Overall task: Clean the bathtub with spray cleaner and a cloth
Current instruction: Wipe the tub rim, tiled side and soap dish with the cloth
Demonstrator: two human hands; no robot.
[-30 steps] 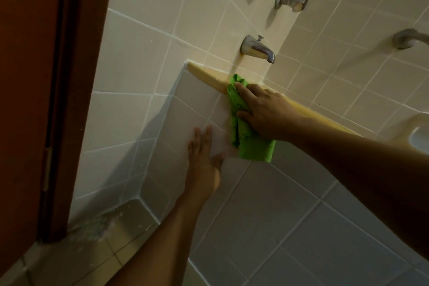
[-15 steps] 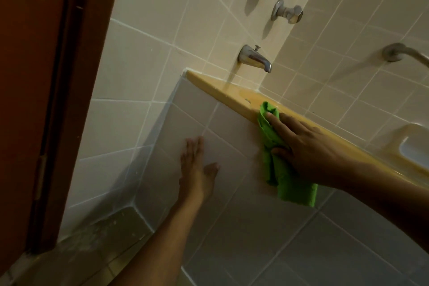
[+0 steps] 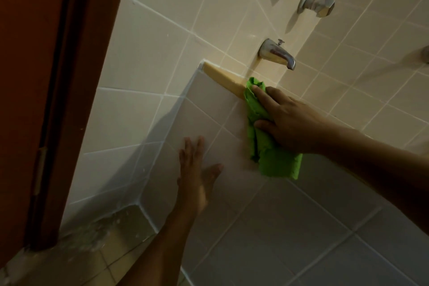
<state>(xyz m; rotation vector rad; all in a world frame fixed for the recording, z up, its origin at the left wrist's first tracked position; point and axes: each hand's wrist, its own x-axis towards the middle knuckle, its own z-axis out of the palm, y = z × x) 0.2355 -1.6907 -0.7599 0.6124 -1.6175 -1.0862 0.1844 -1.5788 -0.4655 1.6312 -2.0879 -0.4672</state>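
A bright green cloth [image 3: 271, 158] hangs over the bathtub's yellow rim [image 3: 220, 76] and down its tiled outer wall [image 3: 209, 111]. My right hand [image 3: 290, 121] presses the cloth against the rim with straight fingers, the thumb on the cloth's lower part. My left hand [image 3: 195, 174] rests flat on the tiled wall below and to the left, fingers straight. No spray cleaner is in view.
A metal spout [image 3: 277, 54] juts from the wall just above the rim, with two metal tap handles [image 3: 316, 4] higher up. A dark wooden door frame [image 3: 58, 100] stands at the left. The floor corner [image 3: 104, 234] below looks stained.
My right hand slid the cloth along the rim to the right and has come back left toward the corner under the spout. My left hand stays flat on the tiles.
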